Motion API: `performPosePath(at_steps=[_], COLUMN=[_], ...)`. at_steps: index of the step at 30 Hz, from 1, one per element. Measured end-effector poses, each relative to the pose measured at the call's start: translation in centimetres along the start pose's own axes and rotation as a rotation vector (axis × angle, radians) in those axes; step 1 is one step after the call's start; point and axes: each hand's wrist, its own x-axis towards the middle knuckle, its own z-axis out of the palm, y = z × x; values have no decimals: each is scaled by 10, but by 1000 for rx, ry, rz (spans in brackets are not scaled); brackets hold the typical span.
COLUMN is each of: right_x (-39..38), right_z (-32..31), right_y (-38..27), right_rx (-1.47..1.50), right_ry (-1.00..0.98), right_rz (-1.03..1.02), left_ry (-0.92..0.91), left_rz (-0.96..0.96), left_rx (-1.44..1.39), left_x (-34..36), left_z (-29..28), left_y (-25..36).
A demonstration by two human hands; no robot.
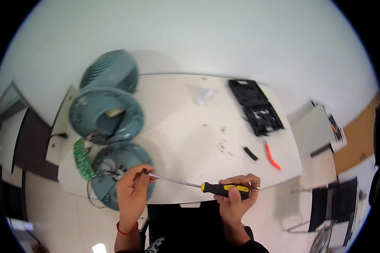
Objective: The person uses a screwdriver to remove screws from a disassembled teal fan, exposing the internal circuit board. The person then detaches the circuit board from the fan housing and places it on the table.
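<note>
My right hand [236, 198] is wrapped round the black and yellow handle of a screwdriver [226, 189], held level above the table's near edge. A short metal end shows past the right fingers; what it belongs to is unclear. The long metal shaft points left to my left hand [133, 187], whose thumb and fingers pinch its dark tip. Whether a separate small piece sits on that tip is too small to tell. Under and beside the left hand lies a round grey-green housing part [128, 156], with wires and a motor-like piece in it. A green circuit board [82, 159] hangs at its left edge.
On the white table [177, 126], a ring-shaped grey-green housing [78, 111] and a ribbed cover [109, 69] stand far left. At right are an open black tool case [261, 116], an orange-red tool [272, 157] and a black strip [250, 153]. Small dark screws [223, 147] lie mid-table, a clear plastic bag [204, 96] farther back.
</note>
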Motion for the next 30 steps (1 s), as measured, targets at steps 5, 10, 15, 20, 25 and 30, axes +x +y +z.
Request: performPosePath(at_steps=[5,10,15,20,25,30], right_x=[-6,-9,-7,-4,13,-21], right_z=[-84,-138,-127,-88,-80,-178], right_y=[18,59,58,78,75,64], right_rx=[-103,-700,-954,-1024,-1061,-807], right_ry=[323,-22,-317,-466,-307,-90], right_rz=[-34,-274,-210,-435,-631,-769], left_ry=[-125,-217,-397,-447,-445,-537], left_rz=[-8,440,710,749,754,584], left_rx=[160,711,1015,1172,1094,918], left_x=[18,89,134,149,109,11], left_z=[76,170,236,237,232,189], left_y=[0,-53,-80,-98,-68,-38])
